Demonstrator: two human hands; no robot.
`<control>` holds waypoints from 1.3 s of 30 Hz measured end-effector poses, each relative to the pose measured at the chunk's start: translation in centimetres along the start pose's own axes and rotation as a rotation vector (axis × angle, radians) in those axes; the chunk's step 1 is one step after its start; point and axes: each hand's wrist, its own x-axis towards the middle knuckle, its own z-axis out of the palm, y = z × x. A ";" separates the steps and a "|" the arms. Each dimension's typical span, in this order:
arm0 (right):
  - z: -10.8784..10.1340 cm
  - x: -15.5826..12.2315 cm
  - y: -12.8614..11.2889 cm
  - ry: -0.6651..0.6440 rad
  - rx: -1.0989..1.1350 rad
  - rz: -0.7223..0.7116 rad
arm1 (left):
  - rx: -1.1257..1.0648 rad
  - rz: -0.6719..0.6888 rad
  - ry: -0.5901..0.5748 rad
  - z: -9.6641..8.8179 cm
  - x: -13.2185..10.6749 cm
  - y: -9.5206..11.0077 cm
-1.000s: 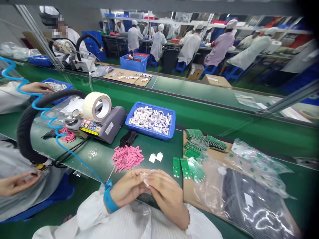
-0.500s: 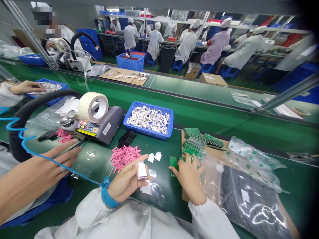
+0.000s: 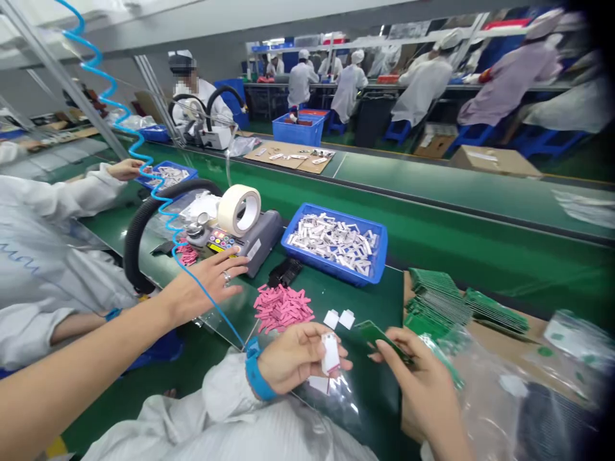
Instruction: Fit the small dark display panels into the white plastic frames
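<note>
My left hand (image 3: 298,356), with a blue wrist strap (image 3: 255,379), is closed on a small white part (image 3: 330,353) with a red edge. My right hand (image 3: 417,378) pinches a green circuit board (image 3: 380,335) just to its right. Both hover over the near edge of the green bench. A heap of pink strips (image 3: 282,307) and two small white squares (image 3: 339,318) lie just beyond my hands. Stacks of green boards (image 3: 439,301) sit on cardboard to the right.
A co-worker's bare arm and hand (image 3: 204,285) reach in from the left toward a grey tape dispenser (image 3: 240,234). A blue tray of white parts (image 3: 339,242) stands behind. Clear bags (image 3: 538,390) lie at right. A conveyor belt (image 3: 456,192) runs across.
My right hand has lifted a green board off the stack and brought it toward the left hand. The co-worker's hand has reached further in. The view has swung left.
</note>
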 end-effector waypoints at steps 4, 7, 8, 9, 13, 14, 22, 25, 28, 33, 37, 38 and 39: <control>0.0 -0.3 -4.0 0.134 0.110 -0.175 | 0.027 0.046 0.012 1.3 0.3 -0.2; 0.8 -0.3 -6.1 0.136 -0.035 -0.447 | 0.032 0.130 0.054 1.9 0.7 -0.4; 1.1 -0.2 -6.6 0.126 -0.074 -0.519 | 0.026 0.167 0.066 2.0 0.9 -0.5; 1.4 -0.2 -6.8 0.116 -0.104 -0.569 | 0.019 0.201 0.073 2.1 1.0 -0.5; 2.2 -0.1 -7.2 0.077 -0.141 -0.648 | -0.007 0.299 0.087 2.2 1.2 -0.7; 2.3 0.0 -7.2 0.074 -0.138 -0.655 | -0.013 0.314 0.090 2.2 1.2 -0.6; 2.1 0.3 -7.5 0.100 -0.096 -0.657 | 0.027 0.367 0.141 2.7 0.8 0.1; 2.0 0.2 -7.7 0.073 -0.080 -0.662 | 0.046 0.369 0.143 2.9 0.5 0.5; 1.7 0.0 -8.0 0.070 -0.047 -0.653 | 0.053 0.367 0.145 3.0 0.1 0.7; 1.4 -0.2 -8.4 0.073 -0.001 -0.648 | 0.048 0.377 0.137 3.3 -0.3 0.9; 1.4 -0.2 -8.9 0.075 0.038 -0.645 | 0.059 0.350 0.136 3.5 -0.5 0.8; 1.4 -0.2 -9.1 0.079 0.042 -0.643 | 0.061 0.340 0.146 3.5 -0.5 0.8; 1.4 -0.3 -9.3 0.083 0.044 -0.641 | 0.062 0.332 0.159 3.5 -0.6 0.7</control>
